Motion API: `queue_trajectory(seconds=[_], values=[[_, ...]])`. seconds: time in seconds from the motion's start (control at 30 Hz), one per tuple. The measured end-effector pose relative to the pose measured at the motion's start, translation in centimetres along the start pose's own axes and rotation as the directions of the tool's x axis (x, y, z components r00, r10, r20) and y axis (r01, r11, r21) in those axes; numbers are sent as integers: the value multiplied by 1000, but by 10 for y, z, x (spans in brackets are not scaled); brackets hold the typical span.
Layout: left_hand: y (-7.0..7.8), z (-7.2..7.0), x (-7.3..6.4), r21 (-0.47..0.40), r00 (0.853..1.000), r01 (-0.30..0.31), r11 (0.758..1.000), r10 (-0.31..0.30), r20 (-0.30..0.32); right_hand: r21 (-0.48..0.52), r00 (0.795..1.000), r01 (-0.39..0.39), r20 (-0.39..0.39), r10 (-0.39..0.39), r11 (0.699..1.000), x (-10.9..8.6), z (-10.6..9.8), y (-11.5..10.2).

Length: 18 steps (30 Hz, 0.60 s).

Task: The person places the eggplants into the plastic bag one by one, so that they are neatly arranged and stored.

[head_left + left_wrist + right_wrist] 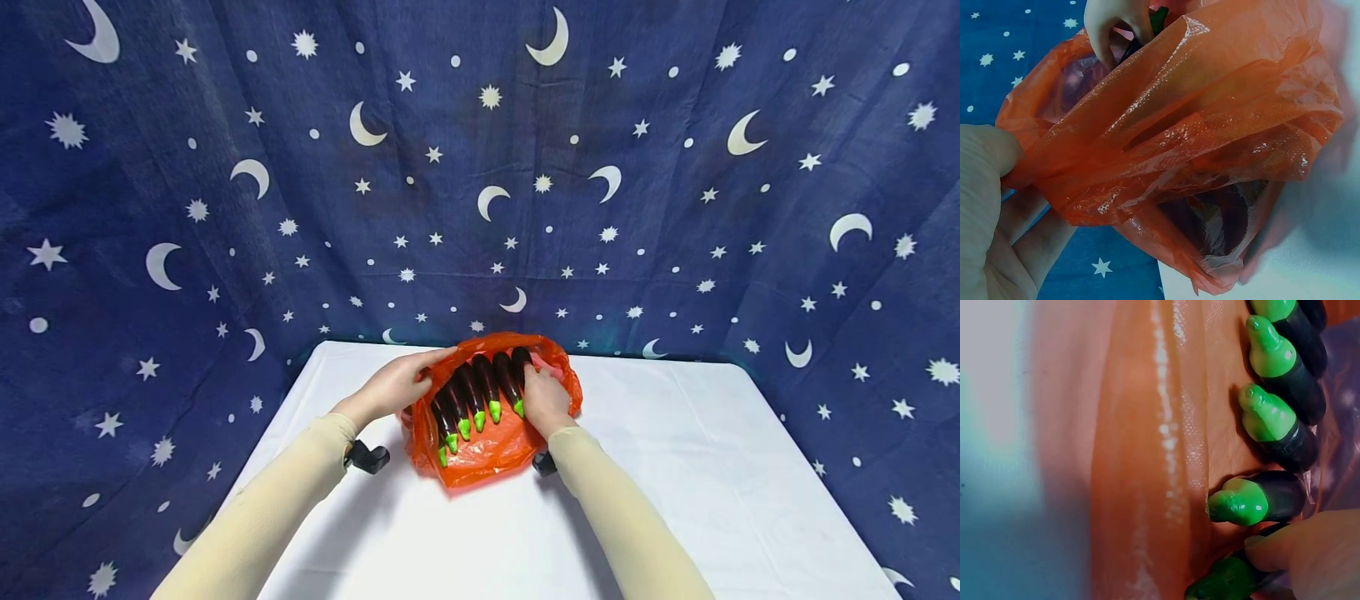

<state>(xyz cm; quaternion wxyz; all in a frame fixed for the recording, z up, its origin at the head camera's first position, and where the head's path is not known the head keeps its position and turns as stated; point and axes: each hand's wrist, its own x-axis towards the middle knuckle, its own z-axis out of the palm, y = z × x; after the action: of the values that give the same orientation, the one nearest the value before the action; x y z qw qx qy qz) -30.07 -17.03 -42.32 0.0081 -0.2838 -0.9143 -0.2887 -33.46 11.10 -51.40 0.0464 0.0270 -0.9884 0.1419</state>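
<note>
A thin red plastic bag (498, 454) lies with its mouth spread toward me. Inside it, several dark purple eggplants (468, 387) with bright green caps sit side by side in a slanted row. My left hand (397, 385) pinches the bag's upper left edge between thumb and fingers, and in the left wrist view the plastic (1166, 125) stretches away from that grip. Reaching into the bag's right side, my right hand (546, 402) grips the rightmost eggplant (1225, 578). The thumb lies across its dark body just behind the cap; the fingers beneath are mostly hidden.
The bag rests on a table with a white cloth (675, 467). A dark blue curtain (450, 167) printed with moons and stars hangs behind and at both sides. Black wrist mounts (367, 457) stick out below the sleeves.
</note>
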Motion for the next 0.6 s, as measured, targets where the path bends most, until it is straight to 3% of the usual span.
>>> queue_trajectory(seconds=[0.3,0.6], values=[[-1,0,-1,-6,1000,-13,1000,13,-12,67,999,-46,33,43,997,10,2,7],[-5,0,-2,-29,1000,-12,1000,11,-19,268,999,-25,50,11,963,14,-1,15]])
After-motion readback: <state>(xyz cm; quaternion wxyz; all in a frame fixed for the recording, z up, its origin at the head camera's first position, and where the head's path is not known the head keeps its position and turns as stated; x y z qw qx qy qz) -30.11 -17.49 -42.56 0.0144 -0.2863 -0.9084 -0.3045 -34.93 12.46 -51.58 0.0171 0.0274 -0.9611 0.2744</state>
